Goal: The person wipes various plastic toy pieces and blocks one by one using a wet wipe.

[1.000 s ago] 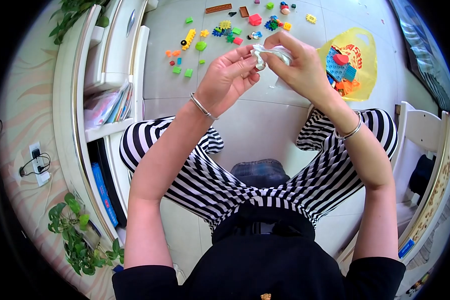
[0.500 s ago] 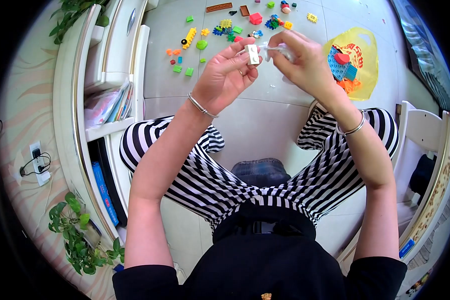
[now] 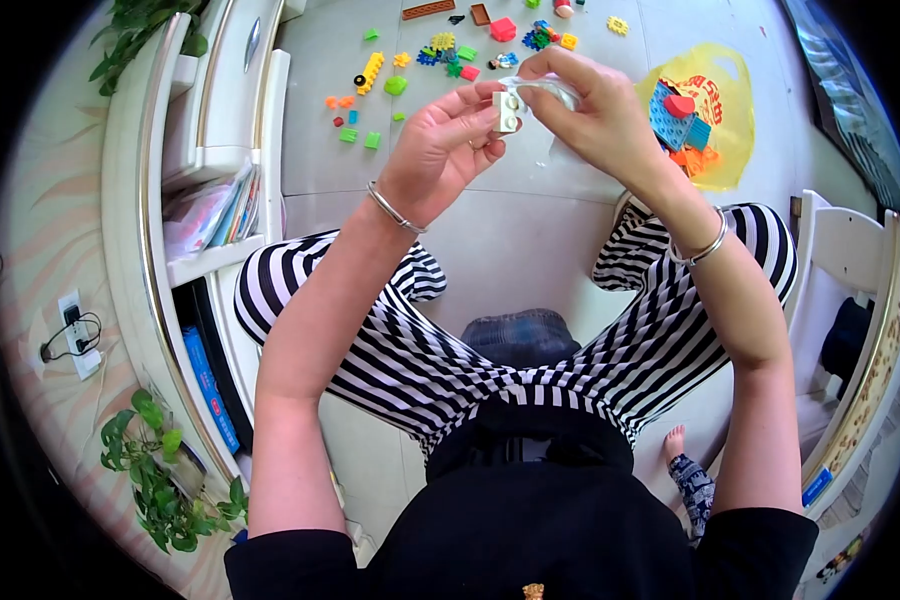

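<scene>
Between the thumb and fingers of my left hand (image 3: 433,152) is a white toy brick (image 3: 505,113), its round studs turned toward my right side. My right hand (image 3: 602,118) pinches a crumpled white tissue (image 3: 555,90). An edge of the tissue reaches the top of the brick, and the two hands are almost together above the floor. My right fingers partly hide the tissue.
Scattered on the tiled floor are a yellow toy piece (image 3: 370,73), a red block (image 3: 503,29) and several other toys. A yellow plastic bag (image 3: 735,125) holds more blocks. A white cabinet (image 3: 270,130) stands left, a white chair (image 3: 845,240) right. Another person's foot (image 3: 675,443) shows behind.
My right hand has moved left, bringing the tissue from beside the brick onto its top. Another person's foot and patterned trouser leg have come into view at the lower right.
</scene>
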`<state>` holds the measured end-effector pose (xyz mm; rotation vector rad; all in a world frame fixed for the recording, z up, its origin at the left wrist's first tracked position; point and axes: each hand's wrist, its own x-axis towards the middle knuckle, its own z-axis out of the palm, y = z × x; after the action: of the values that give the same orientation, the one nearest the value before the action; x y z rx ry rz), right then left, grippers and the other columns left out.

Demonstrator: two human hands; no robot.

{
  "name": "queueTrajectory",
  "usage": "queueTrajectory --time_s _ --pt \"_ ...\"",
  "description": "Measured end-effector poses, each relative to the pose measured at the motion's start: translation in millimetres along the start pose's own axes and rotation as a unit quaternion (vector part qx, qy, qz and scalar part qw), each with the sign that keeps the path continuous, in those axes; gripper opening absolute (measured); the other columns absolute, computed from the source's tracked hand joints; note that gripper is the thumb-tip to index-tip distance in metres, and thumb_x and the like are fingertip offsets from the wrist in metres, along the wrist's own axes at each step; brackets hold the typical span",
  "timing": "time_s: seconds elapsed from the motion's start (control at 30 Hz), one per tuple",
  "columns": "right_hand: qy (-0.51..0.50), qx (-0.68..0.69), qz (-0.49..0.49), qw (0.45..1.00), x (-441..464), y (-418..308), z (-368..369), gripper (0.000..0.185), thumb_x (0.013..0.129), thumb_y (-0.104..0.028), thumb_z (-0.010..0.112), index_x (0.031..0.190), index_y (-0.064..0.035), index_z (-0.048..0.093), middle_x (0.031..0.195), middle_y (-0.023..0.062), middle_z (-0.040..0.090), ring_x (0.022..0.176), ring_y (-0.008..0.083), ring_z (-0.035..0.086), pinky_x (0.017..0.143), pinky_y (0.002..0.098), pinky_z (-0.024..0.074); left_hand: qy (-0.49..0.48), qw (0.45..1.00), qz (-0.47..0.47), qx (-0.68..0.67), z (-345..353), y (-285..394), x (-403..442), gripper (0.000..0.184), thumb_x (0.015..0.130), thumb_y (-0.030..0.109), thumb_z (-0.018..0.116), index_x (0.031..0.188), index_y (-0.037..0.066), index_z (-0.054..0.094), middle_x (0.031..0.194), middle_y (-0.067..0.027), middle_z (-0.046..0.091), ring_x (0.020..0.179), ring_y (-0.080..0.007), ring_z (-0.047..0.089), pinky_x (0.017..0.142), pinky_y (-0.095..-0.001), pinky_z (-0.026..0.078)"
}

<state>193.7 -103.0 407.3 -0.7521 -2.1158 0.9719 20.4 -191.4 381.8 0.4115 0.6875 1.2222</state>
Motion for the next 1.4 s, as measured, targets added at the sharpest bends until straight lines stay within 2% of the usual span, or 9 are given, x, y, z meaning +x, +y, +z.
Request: queueTrajectory --time_s 0.2,0.27,0.6,0.8,0.97,1.03,1.13,1.17,1.4 --pt "-0.02 -0.038 0.016 0.999 -1 -6 0 0.018 0.079 -0.022 0.062 0.09 -0.0077 0.061 0.067 0.0097 0.06 0.058 0.0218 0.058 0.052 0.0327 0.0443 0.022 0.999 0.005 0.025 4 -1 -2 0.025 0.09 0.005 0.055 0.114 0.002 0.052 0.105 -0.0068 0.059 0.096 -0.0141 0.058 0.083 -0.0265 0.049" --pt "-0.015 -0.031 -0.02 0.999 -5 2 5 0.017 0.082 -0.017 0.062 0.093 -0.0043 0.059 0.07 0.0079 0.057 0.054 0.0141 0.047 0.048 0.0279 0.0374 0.075 0.997 0.002 0.036 7 0 -2 0.026 0.088 0.006 0.058 0.113 0.0 0.052 0.1 -0.0067 0.06 0.091 -0.0126 0.059 0.082 -0.0263 0.05" --pt "-0.026 -0.047 -0.02 0.998 -5 4 13 0.018 0.08 -0.016 0.064 0.095 -0.0059 0.059 0.068 0.0065 0.058 0.048 0.011 0.045 0.044 0.0265 0.0364 0.068 0.997 0.006 -0.036 -8 1 2 0.024 0.091 0.008 0.053 0.115 0.004 0.05 0.104 -0.0048 0.059 0.093 -0.0122 0.058 0.087 -0.0282 0.046" --pt "-0.062 -0.024 0.035 0.997 7 -7 22 0.017 0.084 -0.013 0.061 0.099 -0.0062 0.058 0.077 -0.0043 0.058 0.049 0.0026 0.034 0.042 0.0227 0.0273 0.077 0.995 0.035 -0.057 -13 2 -5 0.021 0.09 0.007 0.054 0.111 0.004 0.053 0.099 -0.0054 0.06 0.092 -0.0135 0.058 0.087 -0.0297 0.046" --pt "-0.097 0.006 -0.01 0.995 14 -6 41 0.016 0.085 -0.013 0.06 0.098 -0.0042 0.056 0.077 -0.0024 0.055 0.063 0.0024 0.042 0.054 0.0202 0.0353 0.12 0.982 0.085 -0.122 -18 3 -15 0.016 0.088 0.003 0.055 0.103 0.005 0.051 0.096 -0.0069 0.059 0.086 -0.0168 0.058 0.079 -0.0323 0.049" --pt "-0.138 -0.058 0.065 0.987 18 -9 44 0.015 0.087 -0.013 0.059 0.097 -0.0032 0.055 0.078 -0.0021 0.054 0.071 0.0032 0.045 0.06 0.0196 0.0375 0.123 0.973 0.105 -0.167 -23 4 -20 0.015 0.088 0.002 0.055 0.102 0.005 0.052 0.094 -0.0077 0.06 0.081 -0.0172 0.059 0.074 -0.032 0.051" --pt "-0.129 0.006 0.053 0.99 22 -11 57 0.014 0.088 -0.012 0.058 0.098 -0.0034 0.056 0.08 -0.0029 0.054 0.072 0.0037 0.045 0.061 0.0196 0.0374 0.14 0.969 0.137 -0.153 -28 8 -32 0.015 0.087 0.002 0.055 0.102 0.005 0.053 0.091 -0.0071 0.061 0.079 -0.0162 0.059 0.071 -0.0307 0.051" --pt "-0.11 0.015 -0.01 0.994 21 -15 62 0.013 0.089 -0.012 0.057 0.099 -0.0036 0.056 0.081 -0.0036 0.054 0.072 0.0039 0.045 0.062 0.0193 0.037 0.135 0.97 0.138 -0.15 -29 10 -36 0.015 0.087 0.003 0.055 0.102 0.005 0.053 0.088 -0.0061 0.061 0.075 -0.0151 0.059 0.067 -0.0295 0.05" --pt "-0.159 0.041 0.019 0.986 26 -36 79 0.015 0.086 -0.012 0.06 0.096 -0.0024 0.057 0.08 0.0009 0.059 0.074 0.0068 0.053 0.068 0.0219 0.0434 0.134 0.97 0.118 -0.167 -29 12 -59 0.017 0.091 0.008 0.053 0.107 0.004 0.055 0.092 -0.004 0.058 0.084 -0.0151 0.056 0.074 -0.0272 0.047"
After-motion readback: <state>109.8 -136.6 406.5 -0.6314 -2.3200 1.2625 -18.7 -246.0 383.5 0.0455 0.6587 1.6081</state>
